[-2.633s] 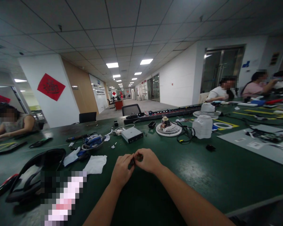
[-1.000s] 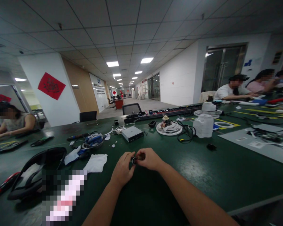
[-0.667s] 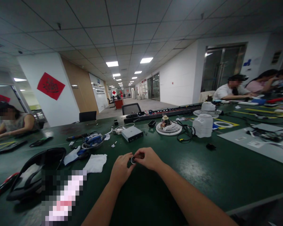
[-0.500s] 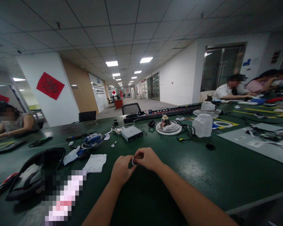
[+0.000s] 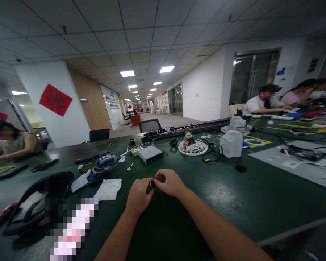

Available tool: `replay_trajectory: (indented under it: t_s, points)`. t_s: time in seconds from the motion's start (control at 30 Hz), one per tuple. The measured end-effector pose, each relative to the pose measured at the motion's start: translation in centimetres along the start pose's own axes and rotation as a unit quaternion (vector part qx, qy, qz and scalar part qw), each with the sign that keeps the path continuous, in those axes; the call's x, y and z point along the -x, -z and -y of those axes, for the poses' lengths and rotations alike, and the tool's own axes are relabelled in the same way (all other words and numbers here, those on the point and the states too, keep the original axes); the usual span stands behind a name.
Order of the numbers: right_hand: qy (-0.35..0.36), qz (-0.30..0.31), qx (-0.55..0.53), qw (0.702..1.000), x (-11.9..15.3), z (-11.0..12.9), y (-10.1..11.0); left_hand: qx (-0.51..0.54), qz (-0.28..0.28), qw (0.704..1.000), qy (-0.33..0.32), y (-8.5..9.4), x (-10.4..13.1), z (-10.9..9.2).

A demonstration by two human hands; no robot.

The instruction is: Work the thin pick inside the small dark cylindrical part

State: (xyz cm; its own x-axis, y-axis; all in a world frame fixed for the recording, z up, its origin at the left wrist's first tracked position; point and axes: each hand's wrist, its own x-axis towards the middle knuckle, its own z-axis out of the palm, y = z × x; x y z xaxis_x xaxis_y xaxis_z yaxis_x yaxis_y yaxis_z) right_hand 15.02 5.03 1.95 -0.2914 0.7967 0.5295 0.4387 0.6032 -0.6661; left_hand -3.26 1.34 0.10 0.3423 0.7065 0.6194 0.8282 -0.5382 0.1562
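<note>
My left hand (image 5: 138, 195) is closed, thumb and forefinger pinching a small round dark piece with a pale rim (image 5: 152, 184). Right against it, my right hand (image 5: 170, 182) has its fingertips on the same piece; a brownish patch shows inside its curled fingers, too shadowed to name. Both hands are held together above the green table (image 5: 195, 214). Just beyond them sits a silver box-shaped device (image 5: 151, 154) with a dark front. A crumpled white cloth (image 5: 109, 189) lies to the left of my left hand.
A white fan grille with a motor (image 5: 192, 146) and a white plastic housing (image 5: 230, 144) stand at the back right. On the left are a black headset-like frame (image 5: 38, 203) and a bundle of blue parts (image 5: 105, 163). A grey panel (image 5: 301, 163) with a circuit board lies right. Other people sit at both sides.
The view has shifted slightly. Both hands stay together on the small round piece, whose pale rim now shows as a thinner arc.
</note>
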Motion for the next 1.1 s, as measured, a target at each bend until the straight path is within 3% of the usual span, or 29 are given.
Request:
replay_trajectory:
  t_s: [0.2, 0.43, 0.57, 0.77, 1.1]
  points:
    - [0.026, -0.098, -0.077, 0.992, -0.3, 0.5, 0.3, -0.012, -0.027, 0.999, 0.025, -0.1, 0.0, 0.3]
    - [-0.029, -0.222, -0.221, 0.949, -1.0, -0.6, 0.2, -0.021, -0.042, 0.997, 0.053, 0.2, -0.2, 0.0]
    - [-0.046, -0.205, -0.28, 0.937, -1.3, -1.1, -0.2, -0.021, -0.04, 0.997, 0.06, 0.3, -0.3, -0.1]
    - [-0.038, -0.137, -0.303, 0.942, -0.9, -0.5, -0.6, -0.018, -0.037, 0.997, 0.062, 0.1, -0.2, 0.1]
    - [-0.042, -0.127, -0.29, 0.948, -0.7, -0.3, -0.3, -0.013, -0.021, 0.997, 0.07, 0.0, -0.1, 0.1]
